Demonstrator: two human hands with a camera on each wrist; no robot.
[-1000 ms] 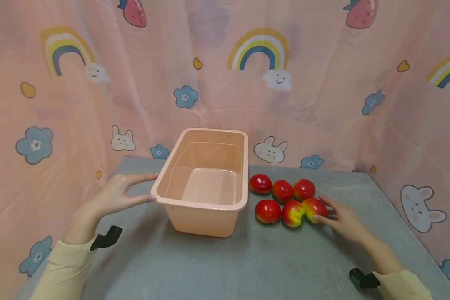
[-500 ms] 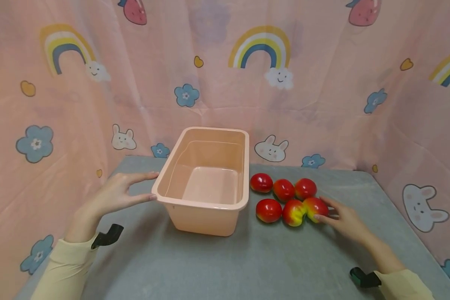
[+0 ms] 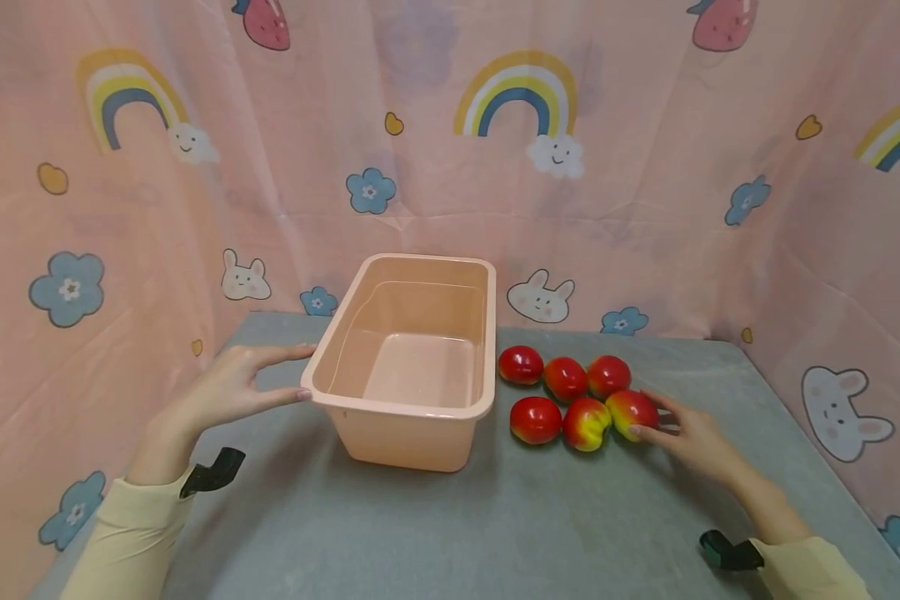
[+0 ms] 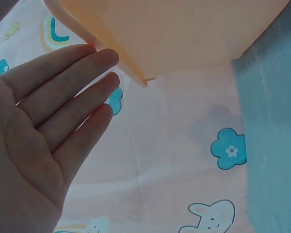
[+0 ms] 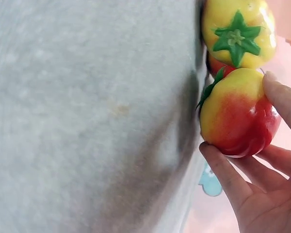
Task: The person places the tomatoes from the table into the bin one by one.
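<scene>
Left hand (image 3: 223,390), thumb and straight fingers spread, touches the bin (image 3: 408,440) at its 9 o'clock rim — presumably to steady it. Right hand (image 3: 693,443) pinches the red-yellow fruit (image 3: 632,412), thumb opposing fingertips — round sides probably need that. Fruit: bin's 3 o'clock, beside five other fruits (image 3: 585,421).

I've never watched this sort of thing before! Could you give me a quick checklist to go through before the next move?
1. Right hand holding the rightmost fruit: ok.
2. That fruit lifted off the table: cannot tell.
3. Bin standing upright, opening upward: ok.
4. Left hand at the bin's rim: ok; how firmly it presses, cannot tell.
5. Other five fruits inside the bin: not ok; they lie beside it.
</scene>
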